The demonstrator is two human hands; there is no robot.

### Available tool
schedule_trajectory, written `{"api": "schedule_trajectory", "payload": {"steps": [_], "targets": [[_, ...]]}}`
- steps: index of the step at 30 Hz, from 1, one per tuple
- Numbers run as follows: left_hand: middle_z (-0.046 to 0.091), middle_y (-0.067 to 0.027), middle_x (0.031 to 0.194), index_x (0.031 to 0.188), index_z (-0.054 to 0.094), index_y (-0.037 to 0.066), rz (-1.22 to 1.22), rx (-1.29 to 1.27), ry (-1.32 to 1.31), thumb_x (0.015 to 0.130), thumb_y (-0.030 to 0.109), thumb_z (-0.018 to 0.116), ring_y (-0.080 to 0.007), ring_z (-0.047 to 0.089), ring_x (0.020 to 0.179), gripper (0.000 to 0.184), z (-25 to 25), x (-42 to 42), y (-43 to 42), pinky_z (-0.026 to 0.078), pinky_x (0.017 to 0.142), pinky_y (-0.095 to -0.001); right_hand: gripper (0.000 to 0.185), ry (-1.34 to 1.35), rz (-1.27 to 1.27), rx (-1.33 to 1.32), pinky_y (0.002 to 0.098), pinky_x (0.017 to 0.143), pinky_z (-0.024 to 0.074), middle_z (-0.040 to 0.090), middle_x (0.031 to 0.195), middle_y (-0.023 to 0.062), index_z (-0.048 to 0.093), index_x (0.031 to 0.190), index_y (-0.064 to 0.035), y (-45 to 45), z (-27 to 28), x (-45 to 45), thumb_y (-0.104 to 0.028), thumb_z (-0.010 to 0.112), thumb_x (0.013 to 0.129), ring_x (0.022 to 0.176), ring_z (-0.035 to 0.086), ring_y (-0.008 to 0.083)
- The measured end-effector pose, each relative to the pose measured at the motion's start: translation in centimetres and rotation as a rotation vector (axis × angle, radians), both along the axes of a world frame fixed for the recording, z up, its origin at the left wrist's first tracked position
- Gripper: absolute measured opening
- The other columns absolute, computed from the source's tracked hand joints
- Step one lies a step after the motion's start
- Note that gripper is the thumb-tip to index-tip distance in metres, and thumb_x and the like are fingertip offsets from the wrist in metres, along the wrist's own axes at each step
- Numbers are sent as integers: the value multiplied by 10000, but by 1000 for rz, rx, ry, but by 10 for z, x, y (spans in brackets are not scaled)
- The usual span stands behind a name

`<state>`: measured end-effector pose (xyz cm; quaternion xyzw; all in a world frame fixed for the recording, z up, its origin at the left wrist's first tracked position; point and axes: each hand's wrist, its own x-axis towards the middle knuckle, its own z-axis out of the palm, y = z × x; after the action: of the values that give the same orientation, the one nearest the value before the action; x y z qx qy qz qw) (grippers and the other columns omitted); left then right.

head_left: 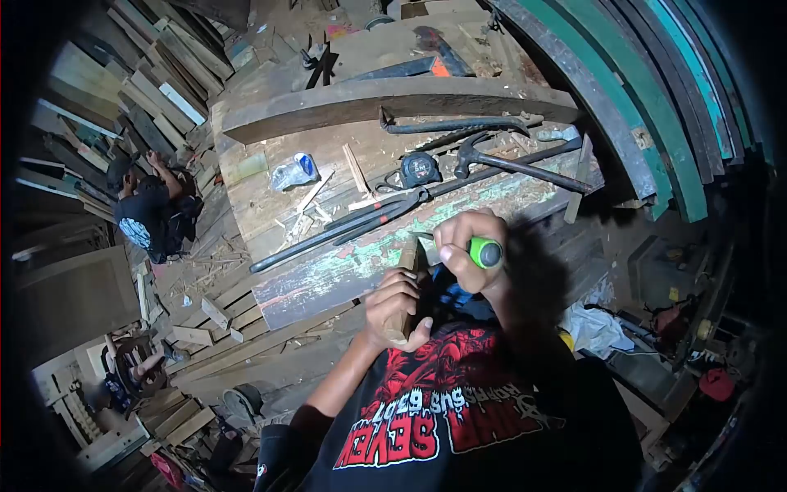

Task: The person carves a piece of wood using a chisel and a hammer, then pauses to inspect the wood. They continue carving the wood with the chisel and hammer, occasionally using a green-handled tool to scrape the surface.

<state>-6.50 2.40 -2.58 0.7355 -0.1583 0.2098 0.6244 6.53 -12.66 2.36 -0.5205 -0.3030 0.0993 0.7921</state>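
My left hand [393,305] is closed around a short wooden piece [400,326], held near my chest at the bench's front edge. My right hand [471,246] grips a tool with a green and dark handle [485,252]. Its thin metal end points left at the top of the wooden piece; whether they touch I cannot tell, and the kind of tool is mostly hidden by my fingers. Just beyond my hands, long-handled pincers [381,215] lie across the workbench [316,283], whose green paint is worn. A claw hammer [525,168] and a tape measure [420,170] rest behind them.
A pry bar [455,126] lies before a curved timber [361,105] spanning the bench. Wood scraps and a clear plastic wrapper [291,174] are at left. Green curved boards [607,90] stand at right. Another person [152,205] crouches on the floor, left.
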Motion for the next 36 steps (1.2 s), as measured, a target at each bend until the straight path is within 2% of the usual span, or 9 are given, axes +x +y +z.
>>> {"api": "schedule_trajectory", "payload": {"steps": [3, 8, 12, 20, 24, 27, 28, 33, 36], "targets": [[618, -103, 757, 703, 568, 59, -8, 51, 14, 705, 126, 819, -295, 643, 744, 260, -2, -12, 9, 530, 876, -474, 247, 338, 43, 220, 310, 471, 315, 409, 565, -8, 534, 751, -108, -13, 22, 14, -47, 730, 888, 471, 389, 119], [628, -92, 782, 694, 585, 74, -28, 174, 46, 672, 104, 859, -287, 677, 814, 277, 0, -22, 13, 515, 889, -459, 359, 22, 120, 268, 310, 481, 334, 468, 548, -14, 484, 702, -121, -32, 92, 37, -198, 672, 999, 455, 428, 123], [626, -86, 781, 680, 575, 80, -6, 149, 43, 699, 129, 830, -282, 655, 792, 260, -5, -22, 11, 506, 897, -470, 259, 183, 18, 107, 299, 432, 287, 418, 544, 15, 437, 673, -85, -3, 34, 6, -28, 642, 821, 433, 345, 110], [616, -80, 767, 681, 562, 86, 14, 154, 18, 700, 115, 817, -286, 651, 779, 257, -4, -19, 9, 500, 851, -446, 255, 38, 57, 328, 298, 481, 303, 501, 592, 6, 492, 695, -83, -26, 97, 14, 16, 693, 817, 491, 453, 125], [637, -90, 782, 686, 568, 79, 16, 140, 22, 697, 127, 813, -289, 659, 779, 250, -6, -18, 9, 516, 877, -464, 258, -64, 86, 109, 312, 457, 315, 533, 601, 4, 486, 703, -88, 8, 18, -6, 50, 677, 807, 475, 458, 136], [631, -85, 774, 694, 567, 81, 20, 138, 31, 689, 124, 815, -288, 660, 777, 252, -1, -20, 10, 514, 878, -467, 261, -67, 68, 101, 279, 451, 344, 454, 546, -2, 450, 705, -78, 12, 22, -4, -8, 644, 864, 442, 424, 119], [630, -85, 773, 697, 566, 81, 14, 146, 26, 688, 123, 815, -291, 660, 776, 253, -2, -18, 10, 513, 878, -467, 273, 156, 86, 187, 284, 455, 353, 462, 550, -7, 451, 693, -88, 8, 24, -8, -23, 666, 849, 441, 428, 121], [621, -83, 759, 696, 567, 87, 29, 154, 14, 683, 109, 809, -291, 658, 769, 243, -2, -16, 11, 510, 878, -463, 290, 70, 116, 330, 309, 472, 304, 442, 561, 25, 474, 652, -69, -14, 102, 12, 65, 689, 794, 481, 411, 130], [628, -83, 784, 684, 559, 92, 3, 141, 25, 668, 77, 811, -292, 671, 808, 253, 2, -14, 12, 497, 842, -428, 271, -102, -14, 28, 305, 461, 313, 462, 569, 23, 490, 681, -71, 7, 45, -1, 37, 701, 812, 487, 445, 137]]}}
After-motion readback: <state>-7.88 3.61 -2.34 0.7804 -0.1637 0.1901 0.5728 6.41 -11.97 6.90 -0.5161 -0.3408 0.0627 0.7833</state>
